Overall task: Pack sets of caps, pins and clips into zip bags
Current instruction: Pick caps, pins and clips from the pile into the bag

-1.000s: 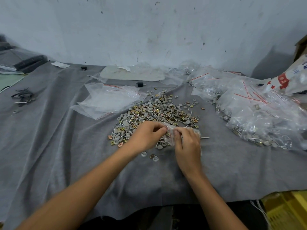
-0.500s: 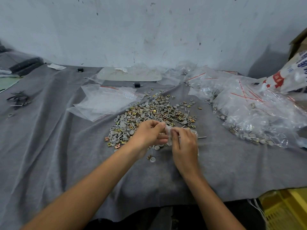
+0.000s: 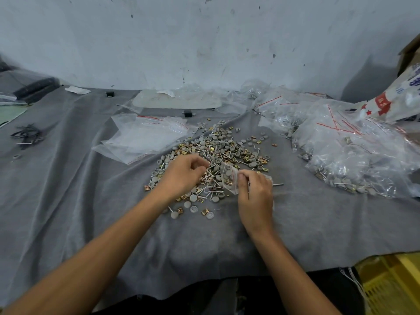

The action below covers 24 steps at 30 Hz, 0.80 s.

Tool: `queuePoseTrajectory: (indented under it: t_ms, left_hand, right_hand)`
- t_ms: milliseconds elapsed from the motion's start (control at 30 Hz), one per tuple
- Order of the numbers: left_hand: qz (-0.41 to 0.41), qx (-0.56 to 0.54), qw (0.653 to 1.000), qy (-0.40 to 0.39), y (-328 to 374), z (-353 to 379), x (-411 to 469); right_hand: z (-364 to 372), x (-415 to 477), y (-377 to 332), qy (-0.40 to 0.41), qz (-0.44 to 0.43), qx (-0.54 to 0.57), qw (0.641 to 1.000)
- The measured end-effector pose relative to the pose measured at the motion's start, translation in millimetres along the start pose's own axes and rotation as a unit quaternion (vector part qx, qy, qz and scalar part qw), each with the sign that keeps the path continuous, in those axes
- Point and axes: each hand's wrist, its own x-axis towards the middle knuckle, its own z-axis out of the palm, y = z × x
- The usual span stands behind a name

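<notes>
Clear zip bag (image 3: 229, 178), one, pinched in right hand (image 3: 255, 197) beside parts pile (image 3: 227, 150); left hand (image 3: 183, 175), fingers curled atop pile, perhaps holding something, unclear.

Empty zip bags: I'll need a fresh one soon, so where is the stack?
Head view: the empty zip bags lie flat on the grey cloth, left of the loose parts pile and beyond the left hand.

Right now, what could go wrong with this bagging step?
The right hand pinches the small zip bag by one edge over the loose parts pile; its contents might spill back, spoiling the set count. A lone pin lies apart beside that hand and could be overlooked.
</notes>
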Motion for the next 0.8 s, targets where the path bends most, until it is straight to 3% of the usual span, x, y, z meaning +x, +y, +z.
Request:
queuePoseTrajectory:
  t_ms: [133, 267, 633, 800]
  left_hand:
    - [0.042, 0.193, 0.976, -0.094, -6.4, 5.1, -3.2]
    - [0.072, 0.271, 0.956, -0.091, -8.3, 16.7, -6.1]
    - [0.106, 0.312, 0.943, -0.046, -17.0, 20.7, -5.1]
    - [0.061, 0.164, 0.985, -0.009, -14.5, 13.1, -4.1]
  right_hand:
    - [-0.1, 0.0, -0.7, 0.0, 0.004, -0.004, 1.0]
    - [-0.8, 0.3, -1.6, -0.005, 0.009, -0.006, 1.0]
    - [-0.6, 0.3, -1.7, -0.003, 0.009, -0.008, 1.0]
    - [-0.5, 0.0, -1.5, -0.003, 0.008, -0.007, 1.0]
